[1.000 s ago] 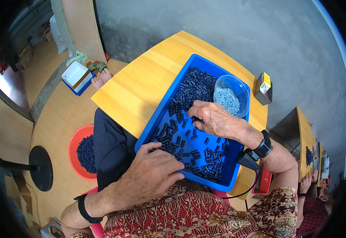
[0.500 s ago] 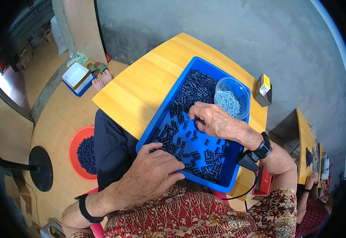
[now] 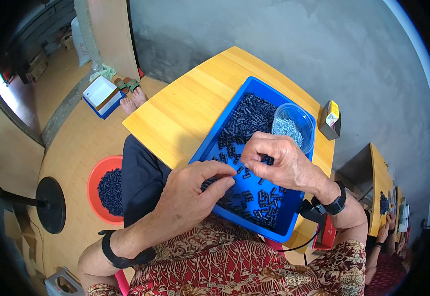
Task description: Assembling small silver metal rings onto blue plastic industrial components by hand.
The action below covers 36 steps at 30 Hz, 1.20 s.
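A blue tray rests at a slant on the wooden table, in front of my body. Small black cylindrical pieces are heaped at its far end, and more lie loose at the near end. In its far right part stands a round clear tub of small silvery metal parts. Above the tray's near left edge, my left hand is closed, thumb and forefinger brought together. My right hand pinches over the tray's middle, fingertips close to the left's. Anything in either pinch is too small or hidden to name.
The wooden table reaches beyond the tray. A dark box with a yellow pack is by the wall. On the floor at left are a red basin of black pieces and a round black stand base. Another person works at far right.
My right hand has lifted from the loose pieces and come nearer to me. My left hand has left the tray's rim, turned, and closed its fingers; the fingertips of both now nearly meet.
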Available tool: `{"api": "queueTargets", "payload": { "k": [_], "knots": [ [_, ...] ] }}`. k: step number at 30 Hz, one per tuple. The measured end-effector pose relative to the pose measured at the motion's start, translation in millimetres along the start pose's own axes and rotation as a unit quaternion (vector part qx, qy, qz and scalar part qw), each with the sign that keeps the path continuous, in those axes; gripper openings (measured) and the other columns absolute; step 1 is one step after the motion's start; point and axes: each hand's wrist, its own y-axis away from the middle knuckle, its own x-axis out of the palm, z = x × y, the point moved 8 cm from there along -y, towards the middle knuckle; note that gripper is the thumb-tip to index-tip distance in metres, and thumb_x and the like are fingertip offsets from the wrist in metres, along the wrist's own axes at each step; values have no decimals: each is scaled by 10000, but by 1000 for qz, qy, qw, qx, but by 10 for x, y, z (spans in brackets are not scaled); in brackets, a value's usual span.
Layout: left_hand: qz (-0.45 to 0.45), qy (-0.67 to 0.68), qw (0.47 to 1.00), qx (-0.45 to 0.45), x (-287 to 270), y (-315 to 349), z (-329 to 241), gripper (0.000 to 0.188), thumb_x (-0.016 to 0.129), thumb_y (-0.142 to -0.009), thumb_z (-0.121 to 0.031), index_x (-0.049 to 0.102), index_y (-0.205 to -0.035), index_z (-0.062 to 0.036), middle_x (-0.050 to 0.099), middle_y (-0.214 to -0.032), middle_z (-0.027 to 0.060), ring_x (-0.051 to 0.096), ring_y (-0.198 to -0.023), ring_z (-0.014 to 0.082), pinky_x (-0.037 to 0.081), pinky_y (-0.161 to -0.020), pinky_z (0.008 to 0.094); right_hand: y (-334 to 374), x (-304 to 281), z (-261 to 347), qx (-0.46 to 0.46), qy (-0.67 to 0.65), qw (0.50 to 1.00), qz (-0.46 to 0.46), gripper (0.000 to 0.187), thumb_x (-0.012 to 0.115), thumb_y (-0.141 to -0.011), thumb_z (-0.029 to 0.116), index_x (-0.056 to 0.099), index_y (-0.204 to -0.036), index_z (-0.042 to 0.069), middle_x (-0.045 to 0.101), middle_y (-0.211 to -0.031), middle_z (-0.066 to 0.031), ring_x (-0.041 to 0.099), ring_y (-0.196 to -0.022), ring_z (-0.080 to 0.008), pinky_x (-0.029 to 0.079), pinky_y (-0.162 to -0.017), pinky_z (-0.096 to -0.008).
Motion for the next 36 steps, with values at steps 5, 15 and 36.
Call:
{"api": "queueTargets", "payload": {
  "k": [5,15,36],
  "knots": [
    [-46,-3,999,26,-169,21,18,157,684,-932,-82,715,-1043,25,744,-947,100,689,-872,139,526,-781,267,-57,-75,-194,32,82,996,25,32,615,-851,-3,600,-880,-7,619,-853,-139,658,-790,-297,536,-680,-404],
    [-45,-24,998,49,-183,96,98,137,670,-936,-63,720,-1032,20,747,-934,103,700,-851,152,541,-764,277,-19,603,24,-40,141,964,224,171,671,-825,92,611,-951,-9,644,-931,-179,662,-914,-399,551,-776,-493],
    [-72,-22,997,33,-127,117,-45,181,719,-905,-122,716,-1025,12,739,-931,123,706,-857,197,541,-766,315,67,168,281,-55,11,998,-5,144,705,-829,21,633,-951,2,644,-878,-125,664,-778,-298,547,-666,-410]
  ]
}}
